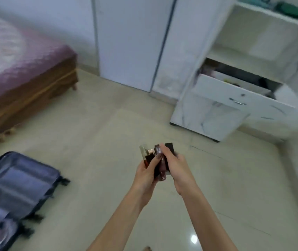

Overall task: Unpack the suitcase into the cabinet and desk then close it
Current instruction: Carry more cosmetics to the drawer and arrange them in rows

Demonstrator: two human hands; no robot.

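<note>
Both my hands hold a small cluster of cosmetic bottles (160, 161) in front of me, dark and reddish with a gold cap. My left hand (145, 175) grips them from the left, and my right hand (176, 166) grips them from the right. The blue-grey suitcase (16, 185) lies open on the floor at the lower left, with some items inside its near half. The white cabinet (208, 113) stands at the right with a drawer (238, 95) pulled open; dark things lie in it.
A bed (23, 69) with a pink cover and wooden base fills the upper left. A white cabinet door (130, 42) stands behind. A shelf (278, 14) at the upper right holds green fabric. Beige tiled floor (99, 142) lies between suitcase and cabinet.
</note>
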